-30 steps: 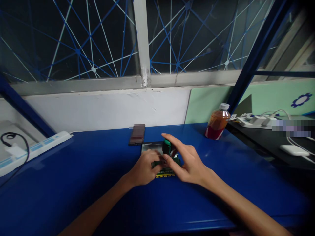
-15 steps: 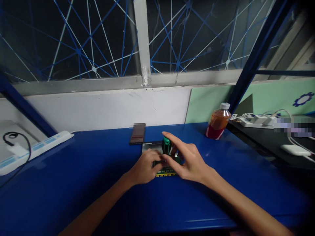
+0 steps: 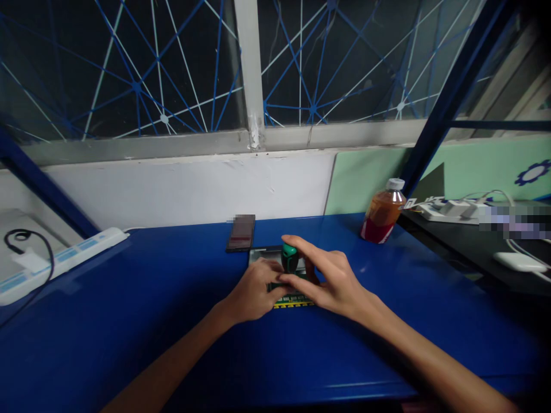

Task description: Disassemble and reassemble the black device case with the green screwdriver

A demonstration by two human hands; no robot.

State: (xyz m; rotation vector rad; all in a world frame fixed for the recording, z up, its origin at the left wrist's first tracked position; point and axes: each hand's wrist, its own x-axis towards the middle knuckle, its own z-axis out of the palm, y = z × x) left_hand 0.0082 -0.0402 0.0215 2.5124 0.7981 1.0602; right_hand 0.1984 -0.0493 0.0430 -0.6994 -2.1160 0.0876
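A screwdriver with a green-capped dark handle stands nearly upright at the middle of the table. My right hand grips its handle, with the index finger arched over the top and the thumb at the near side. My left hand is closed low beside the screwdriver. Its fingertips meet the thumb of the right hand, and what they pinch is hidden. Beneath both hands lies a flat green board-like piece with a yellow-and-black near edge. Behind it a grey, dark-edged flat part shows. The screwdriver's tip is out of sight.
A dark phone lies behind the hands on the blue table. A bottle of reddish-orange drink stands at the back right. Power strips lie at left and right, with cables. Blue frame posts flank the table.
The screwdriver handle has tilted and shifted slightly left, and my right index finger has moved a little with it. My left hand stays almost in place.
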